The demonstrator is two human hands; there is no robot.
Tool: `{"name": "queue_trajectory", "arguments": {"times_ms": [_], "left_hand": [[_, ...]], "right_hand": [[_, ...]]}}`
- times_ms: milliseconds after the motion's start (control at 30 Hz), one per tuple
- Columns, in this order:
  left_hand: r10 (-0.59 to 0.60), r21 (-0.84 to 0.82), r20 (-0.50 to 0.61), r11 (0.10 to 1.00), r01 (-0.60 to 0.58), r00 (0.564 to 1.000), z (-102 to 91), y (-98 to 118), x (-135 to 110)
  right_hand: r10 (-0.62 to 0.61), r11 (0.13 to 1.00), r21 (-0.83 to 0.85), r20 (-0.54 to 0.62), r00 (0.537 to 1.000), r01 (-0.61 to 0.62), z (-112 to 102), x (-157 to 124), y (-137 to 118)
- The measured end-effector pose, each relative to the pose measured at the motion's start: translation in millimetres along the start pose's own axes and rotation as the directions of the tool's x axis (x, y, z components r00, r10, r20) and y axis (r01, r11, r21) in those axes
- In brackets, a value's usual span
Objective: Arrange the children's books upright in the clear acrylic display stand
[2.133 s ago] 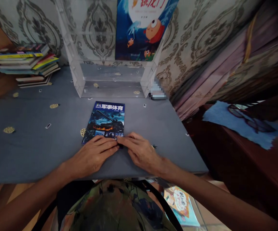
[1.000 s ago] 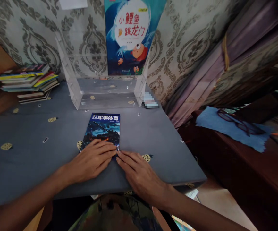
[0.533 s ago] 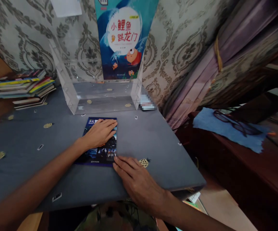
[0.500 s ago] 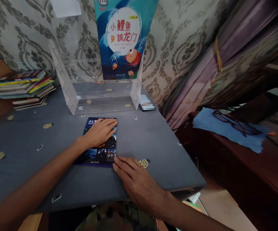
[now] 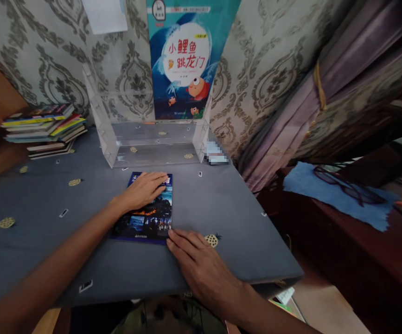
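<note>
Grey cloth covers the bench, and on it a dark blue magazine lies flat, square to the person, just in front of a clear acrylic stand. The left hand is spread open, palm down, over the magazine's far half, its fingertips reaching the top right corner and hiding most of the title. The right hand lies open and flat on the cloth, its fingertips touching the magazine's near right corner, gripping nothing. A narrow strip of bare cloth separates the magazine's far edge from the stand's front lip. Inside the stand a blue picture book stands upright against the right wall, with open floor to its left. Wide bare cloth lies to the left, as far as a stack of books at the back corner. To the right there is less room before the bench's edge falls away.
</note>
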State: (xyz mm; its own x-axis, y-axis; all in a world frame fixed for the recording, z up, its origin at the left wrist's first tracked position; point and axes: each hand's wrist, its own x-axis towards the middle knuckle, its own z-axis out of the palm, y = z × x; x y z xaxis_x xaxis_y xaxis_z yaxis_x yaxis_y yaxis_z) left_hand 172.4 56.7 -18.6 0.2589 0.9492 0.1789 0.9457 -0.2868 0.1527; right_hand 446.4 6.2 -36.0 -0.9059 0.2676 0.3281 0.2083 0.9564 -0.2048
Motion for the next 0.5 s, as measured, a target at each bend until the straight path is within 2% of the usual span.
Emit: {"name": "queue_trajectory", "arguments": {"times_ms": [267,400,500], "left_hand": [[-0.097,-0.006,-0.072,0.995,0.097,0.993,-13.1,-47.6,-46.8],[-0.130,-0.021,-0.128,0.992,0.128,0.983,-11.6,-51.7,-59.0],[-0.133,-0.008,-0.123,0.991,0.133,0.984,-10.1,-49.0,-59.0]], "right_hand": [[-0.001,1.000,0.003,-0.038,0.999,0.001,-1.1,0.1,-0.7],[-0.014,1.000,0.009,-0.053,0.998,0.014,-1.3,0.8,0.3],[-0.018,1.000,0.012,-0.061,0.998,0.019,-3.0,2.1,0.5]]}}
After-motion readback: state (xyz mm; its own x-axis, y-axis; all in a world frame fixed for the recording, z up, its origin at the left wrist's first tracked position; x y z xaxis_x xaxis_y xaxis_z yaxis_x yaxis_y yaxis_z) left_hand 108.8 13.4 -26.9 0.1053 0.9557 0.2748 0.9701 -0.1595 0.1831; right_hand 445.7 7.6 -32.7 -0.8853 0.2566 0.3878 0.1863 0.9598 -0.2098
